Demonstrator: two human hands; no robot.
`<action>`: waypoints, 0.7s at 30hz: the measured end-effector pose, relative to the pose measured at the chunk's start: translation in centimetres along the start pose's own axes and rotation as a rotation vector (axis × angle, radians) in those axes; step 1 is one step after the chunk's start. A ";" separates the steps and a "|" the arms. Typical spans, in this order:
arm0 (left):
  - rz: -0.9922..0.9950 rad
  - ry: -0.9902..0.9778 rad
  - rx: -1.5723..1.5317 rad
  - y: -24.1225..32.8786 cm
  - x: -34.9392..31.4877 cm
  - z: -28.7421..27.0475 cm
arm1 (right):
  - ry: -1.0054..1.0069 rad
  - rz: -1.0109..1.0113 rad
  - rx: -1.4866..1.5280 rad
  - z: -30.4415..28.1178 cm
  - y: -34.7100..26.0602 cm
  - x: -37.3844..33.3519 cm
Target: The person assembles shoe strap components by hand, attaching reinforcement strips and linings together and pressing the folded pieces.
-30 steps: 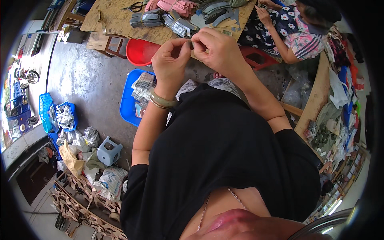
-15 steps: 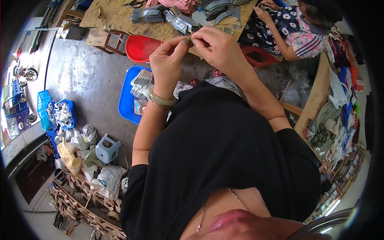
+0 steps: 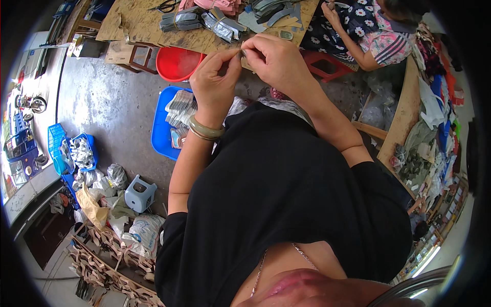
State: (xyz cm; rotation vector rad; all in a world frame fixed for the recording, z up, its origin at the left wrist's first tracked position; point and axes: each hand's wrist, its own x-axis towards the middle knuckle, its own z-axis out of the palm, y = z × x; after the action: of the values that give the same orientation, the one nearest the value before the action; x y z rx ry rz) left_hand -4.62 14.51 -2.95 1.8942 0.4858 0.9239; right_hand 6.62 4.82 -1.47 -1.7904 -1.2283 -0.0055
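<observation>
My left hand (image 3: 217,79) and my right hand (image 3: 274,62) meet fingertip to fingertip, just short of the table's near edge. Both are closed in a pinch on a small dark piece (image 3: 242,53), mostly hidden by the fingers and too small to name. Beyond them on the worn wooden table (image 3: 140,25) lie banded bundles of grey strips (image 3: 181,20), a silvery bundle (image 3: 225,29) and a pink stack (image 3: 217,5). Black-handled scissors (image 3: 166,6) rest farther left.
Left of my legs, a blue basin (image 3: 159,135) holds stacked strips; a red basin (image 3: 176,65) stands beyond it. A seated co-worker (image 3: 371,41) is at the right, beside a red stool (image 3: 327,65). A grey-blue stool (image 3: 140,193) and several bags stand at the lower left.
My hands stay pinched together, with the left fingers slightly shifted. The table and co-worker sit a little farther left and up in view.
</observation>
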 end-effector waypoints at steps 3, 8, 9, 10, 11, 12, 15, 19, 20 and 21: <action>-0.026 -0.007 -0.015 -0.1 -0.2 0.1 | -0.025 0.032 0.037 -0.1 0.0 0.0; -0.156 -0.017 -0.163 -0.5 -0.2 0.3 | -0.028 0.080 0.109 -0.4 0.2 -0.1; -0.158 -0.019 -0.164 -0.4 -0.1 0.2 | -0.032 0.090 0.124 -0.5 0.3 -0.1; -0.139 -0.035 -0.137 -0.3 -0.1 0.2 | -0.031 0.092 0.122 -0.5 0.4 -0.1; -0.121 -0.050 -0.109 -0.3 -0.1 0.1 | -0.026 0.055 0.085 -0.5 0.4 0.0; -0.122 -0.052 -0.110 -0.4 -0.1 0.1 | -0.020 0.019 0.048 -0.5 0.4 -0.1; -0.180 -0.063 -0.155 -0.6 0.0 0.2 | -0.067 0.015 0.029 -0.8 0.1 -0.2; -0.477 -0.077 -0.502 -0.8 0.3 -0.2 | -0.141 0.193 0.257 -0.9 1.1 -0.2; -0.557 -0.084 -0.633 -0.9 0.4 -0.2 | -0.155 0.264 0.403 -0.9 1.6 -0.2; -0.555 -0.084 -0.633 -0.9 0.4 -0.2 | -0.169 0.334 0.550 -0.9 1.8 -0.3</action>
State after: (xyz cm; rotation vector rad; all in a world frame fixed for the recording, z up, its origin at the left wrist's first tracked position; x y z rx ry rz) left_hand -4.49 15.26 -3.53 1.1307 0.5492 0.5339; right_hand 8.24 3.86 -2.35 -1.4989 -0.9112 0.6269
